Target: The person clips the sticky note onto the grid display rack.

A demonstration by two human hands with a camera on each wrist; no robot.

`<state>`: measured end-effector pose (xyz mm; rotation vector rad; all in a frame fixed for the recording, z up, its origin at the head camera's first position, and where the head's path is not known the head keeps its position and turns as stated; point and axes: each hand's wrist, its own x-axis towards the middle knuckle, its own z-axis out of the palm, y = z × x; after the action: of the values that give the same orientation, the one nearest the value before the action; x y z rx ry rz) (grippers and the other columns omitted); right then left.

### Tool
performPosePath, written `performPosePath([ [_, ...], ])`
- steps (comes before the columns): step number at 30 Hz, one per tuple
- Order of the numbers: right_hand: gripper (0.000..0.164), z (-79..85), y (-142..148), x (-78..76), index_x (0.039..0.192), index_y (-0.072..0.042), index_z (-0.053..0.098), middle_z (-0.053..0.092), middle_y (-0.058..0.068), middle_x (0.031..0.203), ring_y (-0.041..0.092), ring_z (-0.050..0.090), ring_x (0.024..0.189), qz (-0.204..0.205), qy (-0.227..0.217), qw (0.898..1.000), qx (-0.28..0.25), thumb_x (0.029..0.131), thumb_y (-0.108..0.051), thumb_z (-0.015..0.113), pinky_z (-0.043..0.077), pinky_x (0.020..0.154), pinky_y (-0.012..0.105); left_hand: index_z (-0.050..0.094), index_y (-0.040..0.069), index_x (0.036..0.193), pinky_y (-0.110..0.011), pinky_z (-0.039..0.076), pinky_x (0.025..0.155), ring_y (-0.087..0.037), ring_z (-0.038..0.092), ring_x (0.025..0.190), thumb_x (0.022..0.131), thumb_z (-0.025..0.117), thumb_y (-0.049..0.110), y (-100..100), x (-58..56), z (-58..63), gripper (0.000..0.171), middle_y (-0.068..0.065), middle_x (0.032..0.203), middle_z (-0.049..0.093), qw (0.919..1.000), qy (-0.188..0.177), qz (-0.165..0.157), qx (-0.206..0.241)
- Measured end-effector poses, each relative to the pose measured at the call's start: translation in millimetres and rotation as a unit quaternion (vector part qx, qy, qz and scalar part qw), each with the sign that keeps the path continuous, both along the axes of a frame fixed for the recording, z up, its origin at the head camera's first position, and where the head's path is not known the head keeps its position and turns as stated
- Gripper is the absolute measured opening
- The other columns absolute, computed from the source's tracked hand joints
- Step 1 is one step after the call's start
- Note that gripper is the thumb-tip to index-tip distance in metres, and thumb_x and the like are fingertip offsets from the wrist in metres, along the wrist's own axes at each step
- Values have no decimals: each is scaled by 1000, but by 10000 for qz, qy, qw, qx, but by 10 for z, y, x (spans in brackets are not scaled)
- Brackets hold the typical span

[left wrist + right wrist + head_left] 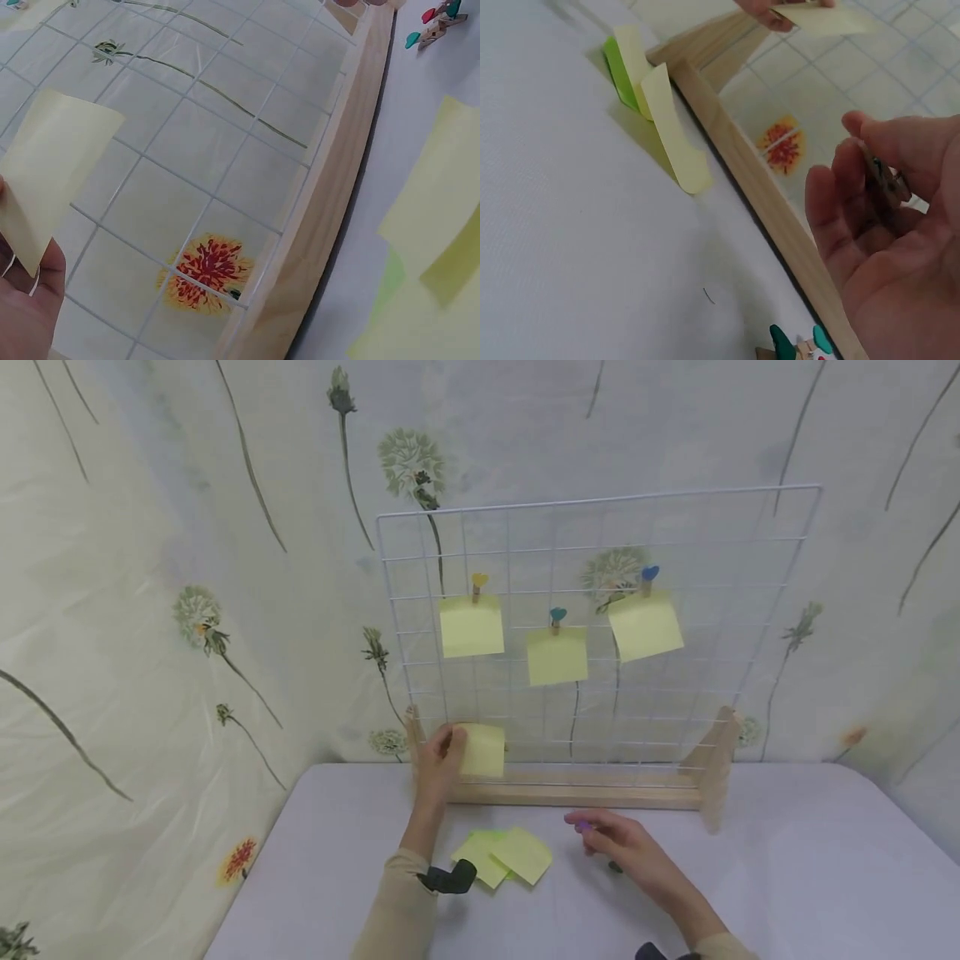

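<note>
My left hand (438, 768) pinches a pale yellow sticky note (483, 752) by its left edge, in front of the lower left of a white wire grid (600, 500). Seen from the left wrist, that note (56, 165) bends slightly, thumb and fingers at its lower end. Over the table, right of the loose notes, my right hand (626, 843) holds a small wooden clothespin (885, 184) between thumb and fingers; a purple tip shows in the head view. Higher on the grid, clothespins hold three yellow notes: left (472, 631), middle (557, 660) and right (647, 631).
The grid stands in a wooden base (577, 796) at the table's back. Loose yellow and green sticky notes (525, 854) overlap on the white table (810, 860). Several clothespins (435, 31) with green and red tops lie near the base. A flowered curtain (225, 510) hangs behind.
</note>
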<state>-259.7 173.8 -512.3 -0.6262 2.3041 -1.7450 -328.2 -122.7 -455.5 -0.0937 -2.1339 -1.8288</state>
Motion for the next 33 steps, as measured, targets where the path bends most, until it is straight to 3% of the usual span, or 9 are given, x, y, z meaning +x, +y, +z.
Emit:
performPosePath([
  [4,28,42,-40,-27,116,-17,64,62,8,120,23,58,109,-149,316,9983,458,97,-32,51,48,87,22,64,9,110,-44,44,98,-25,58,108,95,52,40,1,-18,59,36,-11,110,65,9997,241,15,28],
  [7,28,82,-76,-34,113,-19,66,63,1,118,24,58,110,-260,311,9970,657,97,-36,49,48,88,26,64,7,111,-47,41,101,-25,57,111,96,53,35,9,4,127,34,-13,111,64,9993,314,-57,172],
  [12,33,137,-159,-30,111,-9,64,63,10,111,22,58,93,-11,420,9960,785,101,-31,41,51,78,32,64,9,112,-47,37,106,-23,54,117,95,54,38,20,-48,99,35,-10,117,64,9987,361,-89,339],
  [17,33,143,-222,-45,110,-3,63,62,21,107,17,57,85,341,515,9953,745,99,-29,47,52,73,28,66,12,109,-46,37,108,-22,49,128,95,53,39,26,-45,130,33,-6,117,66,9985,384,39,379],
  [23,31,155,-165,-53,118,-10,63,64,21,108,26,63,92,275,409,9966,666,96,-30,53,54,80,30,68,11,105,-34,49,88,-19,61,104,95,54,36,92,-65,168,30,-8,106,69,9965,504,333,574],
  [27,31,186,-163,-74,119,-12,61,66,15,105,31,65,95,177,459,9971,573,97,-31,51,55,82,26,68,10,109,-24,49,78,-14,62,94,94,54,38,119,-74,179,35,-9,109,69,9959,461,419,658],
  [33,25,278,-266,-117,115,-17,59,65,3,108,15,65,97,127,871,9957,288,96,-30,53,53,86,24,67,8,111,-19,48,70,-8,61,81,95,54,38,86,-70,220,36,-11,101,70,9944,510,547,749],
])
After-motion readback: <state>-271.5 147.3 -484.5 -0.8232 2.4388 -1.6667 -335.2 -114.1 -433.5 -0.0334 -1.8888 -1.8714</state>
